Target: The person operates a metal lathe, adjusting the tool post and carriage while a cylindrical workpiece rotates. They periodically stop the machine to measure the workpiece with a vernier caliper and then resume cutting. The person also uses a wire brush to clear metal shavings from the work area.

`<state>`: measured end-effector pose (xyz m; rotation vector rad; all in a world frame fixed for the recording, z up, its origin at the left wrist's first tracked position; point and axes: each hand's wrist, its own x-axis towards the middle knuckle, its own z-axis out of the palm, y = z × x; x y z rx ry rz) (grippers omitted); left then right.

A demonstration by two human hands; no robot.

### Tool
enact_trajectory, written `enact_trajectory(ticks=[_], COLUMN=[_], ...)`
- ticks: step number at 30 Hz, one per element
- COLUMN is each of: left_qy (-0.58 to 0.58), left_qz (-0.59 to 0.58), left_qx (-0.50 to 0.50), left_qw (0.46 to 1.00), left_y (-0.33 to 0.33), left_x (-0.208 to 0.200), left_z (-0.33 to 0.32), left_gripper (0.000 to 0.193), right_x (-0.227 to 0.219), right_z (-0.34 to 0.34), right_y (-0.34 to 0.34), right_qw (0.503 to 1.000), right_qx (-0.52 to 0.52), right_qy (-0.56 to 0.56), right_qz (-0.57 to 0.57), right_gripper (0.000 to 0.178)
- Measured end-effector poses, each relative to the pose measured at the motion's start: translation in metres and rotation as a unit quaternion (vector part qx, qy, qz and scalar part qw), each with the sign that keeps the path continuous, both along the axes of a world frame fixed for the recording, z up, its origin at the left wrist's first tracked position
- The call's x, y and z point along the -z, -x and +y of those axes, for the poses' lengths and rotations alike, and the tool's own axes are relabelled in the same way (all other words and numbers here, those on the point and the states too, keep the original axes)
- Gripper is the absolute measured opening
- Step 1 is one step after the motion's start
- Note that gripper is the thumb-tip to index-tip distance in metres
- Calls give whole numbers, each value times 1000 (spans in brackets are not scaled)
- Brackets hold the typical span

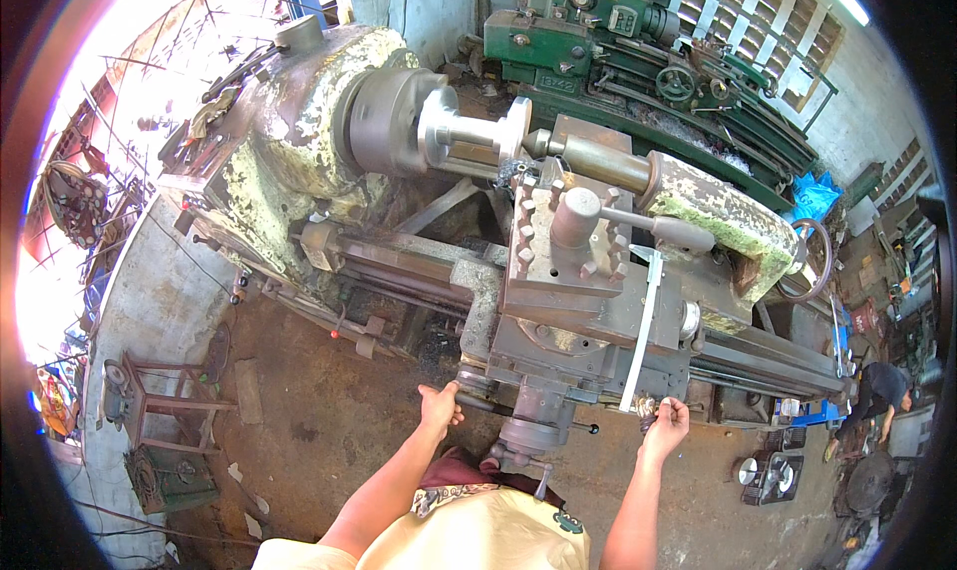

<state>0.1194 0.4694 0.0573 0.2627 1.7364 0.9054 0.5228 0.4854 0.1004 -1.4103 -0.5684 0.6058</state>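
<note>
My left hand (439,408) is closed at the end of a dark handle (483,403) low on the lathe's carriage. Farther right, my right hand (666,428) has its fingers bent around a small crank handle (647,407) beside the slide; the fingers partly hide it. A shiny spool-shaped metal workpiece (480,131) sits between the grey chuck (387,121), which looks smeared as if turning, and the tailstock centre (538,143). In front of it stands the square tool post (568,241) with its clamping lever (666,229). A long pale caliper (643,336) lies across the slide.
The worn headstock (289,141) rises at left, the tailstock handwheel (809,261) at right. A green lathe (638,71) stands behind. A wooden stool frame (169,400) is on the floor at left. Another person (882,395) bends over at far right near a dark tray (770,475).
</note>
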Motion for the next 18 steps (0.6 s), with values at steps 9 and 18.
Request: enact_trajectory(ticks=[9, 18], left_qy=[8, 16], left_qz=[3, 1], left_qx=[-2, 4], left_qw=[1000, 1000], left_y=[0, 3], left_x=[-2, 1], left_z=[0, 0], left_gripper=[79, 92], right_x=[-9, -7], right_z=[-2, -2], right_y=[4, 4], right_qw=[1000, 1000], right_qx=[6, 6], right_qy=[16, 10], right_qz=[-2, 7], right_gripper=[3, 3])
